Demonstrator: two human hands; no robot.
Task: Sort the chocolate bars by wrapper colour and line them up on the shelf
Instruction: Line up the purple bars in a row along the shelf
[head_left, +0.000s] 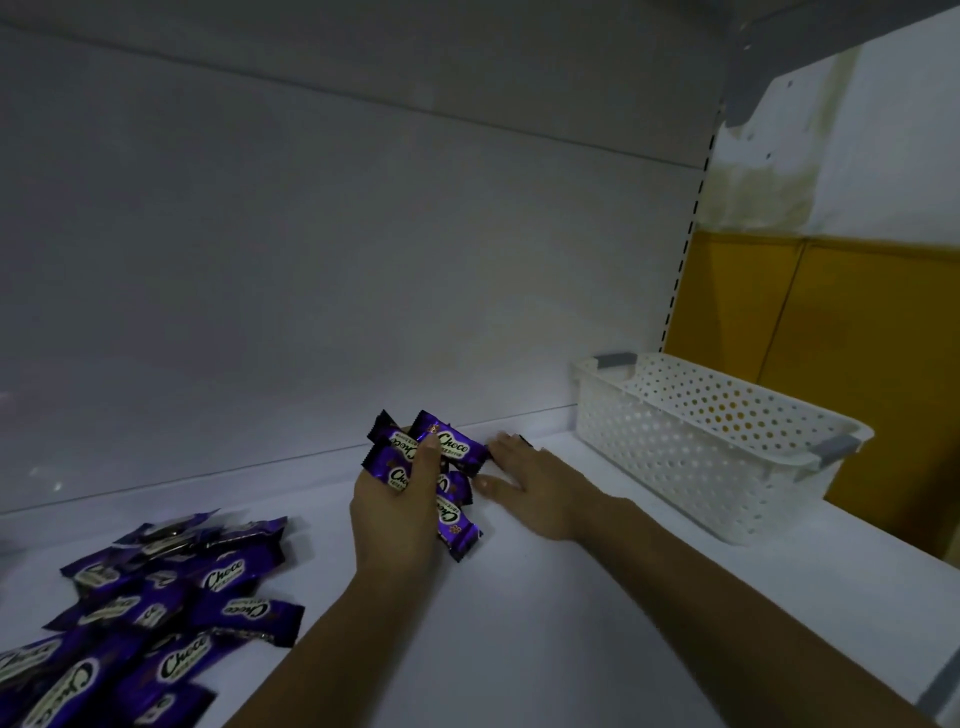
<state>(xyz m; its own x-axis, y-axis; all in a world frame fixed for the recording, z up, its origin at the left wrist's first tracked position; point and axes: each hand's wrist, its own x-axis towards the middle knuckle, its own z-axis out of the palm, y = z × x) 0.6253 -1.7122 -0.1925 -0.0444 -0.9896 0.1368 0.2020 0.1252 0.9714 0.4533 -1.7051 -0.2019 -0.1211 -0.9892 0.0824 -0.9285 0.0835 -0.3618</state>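
White shelf (571, 623) and a pale back panel (363, 260) fill most of the view, dimly lit, with a yellow wall (831, 364) off to the right.

The left hand (400, 519) is raised just above the shelf, near the back panel, and grips a bunch (457, 449) of purple "Choco" bars. Its thumb (427, 462) is clamped across the top of them; the other fingers are hidden under the wrappers. The bars splay out at angles, some pointing up and left, one hanging down to the right.

The right hand (530, 483) lies flat on the shelf just beside the bunch, palm down, fingers (506, 447) straight and slightly spread, holding nothing (something dark shows at the fingertips, too small to tell).

A loose pile (156, 597) of the same purple bars lies on the shelf at the lower left, well apart from both hands, the wrappers overlapping every which way.

A white perforated basket (701, 441) with grey handle clips stands on the shelf to the right of the right hand, its long side running towards the front edge.
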